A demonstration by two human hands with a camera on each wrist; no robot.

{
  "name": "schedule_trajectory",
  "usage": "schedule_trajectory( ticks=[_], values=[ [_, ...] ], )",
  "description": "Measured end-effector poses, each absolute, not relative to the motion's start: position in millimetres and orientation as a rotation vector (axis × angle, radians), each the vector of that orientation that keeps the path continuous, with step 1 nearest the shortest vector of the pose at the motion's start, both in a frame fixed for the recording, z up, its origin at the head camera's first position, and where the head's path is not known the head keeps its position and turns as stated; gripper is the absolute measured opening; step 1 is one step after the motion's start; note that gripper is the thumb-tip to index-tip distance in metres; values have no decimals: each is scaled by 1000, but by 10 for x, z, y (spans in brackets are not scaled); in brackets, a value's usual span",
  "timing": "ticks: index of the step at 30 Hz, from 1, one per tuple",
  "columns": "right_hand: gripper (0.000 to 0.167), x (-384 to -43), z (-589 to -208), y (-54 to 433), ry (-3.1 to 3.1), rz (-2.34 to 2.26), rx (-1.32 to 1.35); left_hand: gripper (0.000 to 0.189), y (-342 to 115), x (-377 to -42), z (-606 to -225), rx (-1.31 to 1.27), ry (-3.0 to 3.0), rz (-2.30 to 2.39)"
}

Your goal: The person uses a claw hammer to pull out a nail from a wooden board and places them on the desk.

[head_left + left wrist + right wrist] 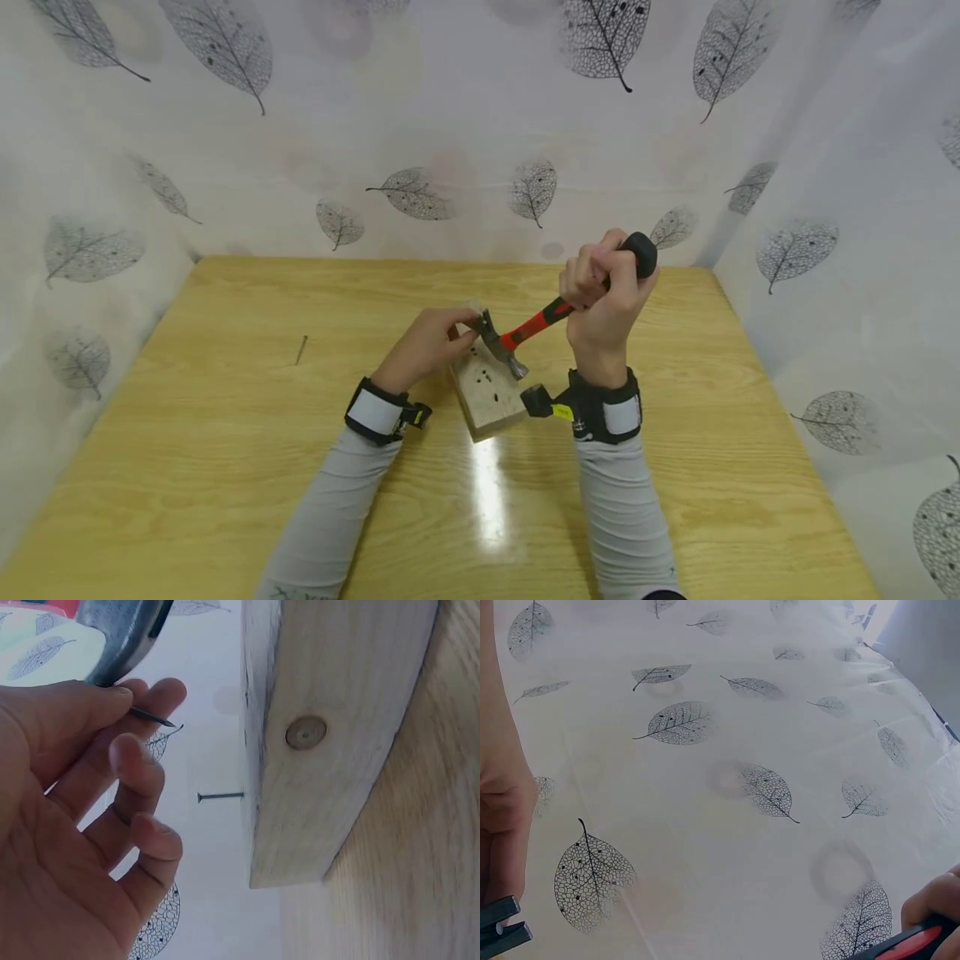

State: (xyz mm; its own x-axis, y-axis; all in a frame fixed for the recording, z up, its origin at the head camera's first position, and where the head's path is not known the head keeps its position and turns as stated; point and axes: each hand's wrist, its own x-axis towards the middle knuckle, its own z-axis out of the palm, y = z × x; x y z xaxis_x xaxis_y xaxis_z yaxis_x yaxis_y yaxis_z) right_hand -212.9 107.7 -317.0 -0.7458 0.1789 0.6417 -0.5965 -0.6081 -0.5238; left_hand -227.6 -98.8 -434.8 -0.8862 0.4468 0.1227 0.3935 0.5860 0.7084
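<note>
- Right grip [609,298] clasped hammer [527,331], its head above wood block [482,407].
- Left grip [427,347] pinched nail [154,718] beside hammer head.
- Block lay on bench [225,467]; loose nail [302,350] lay left.

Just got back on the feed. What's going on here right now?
A person grips a hammer in the right hand, with its claw up against the fingers of the left hand. The left thumb and fingers pinch a nail, its point clear of the wooden block. A second nail stands partway out of the block, and a third nail lies off to the left on the table.
</note>
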Motion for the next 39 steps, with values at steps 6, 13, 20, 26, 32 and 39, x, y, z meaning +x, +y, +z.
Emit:
schedule_trajectory(
  ticks=[6,13,20,26,32,39],
  values=[
    [30,-2111,-3151,1036,-1041,2377,755,17,-1052,-2269,-4323,733,2830,1141],
    [30,-2105,-3154,1012,-1046,2380,745,19,-1161,-2274,-4212,658,2979,1107],
    [31,-2089,-3149,1030,-1035,2355,719,16,-1497,-2323,-4123,439,3012,1246],
    [31,-2097,-3145,985,-1040,2371,728,16,-1894,-2303,-4107,159,3024,1155],
    [32,-2104,-3148,989,-1057,2368,735,17,-2075,-2291,-4088,-15,3001,1114],
    [32,-2120,-3161,955,-1079,2369,736,22,-2256,-2255,-4174,-155,2967,1068]
  ],
)
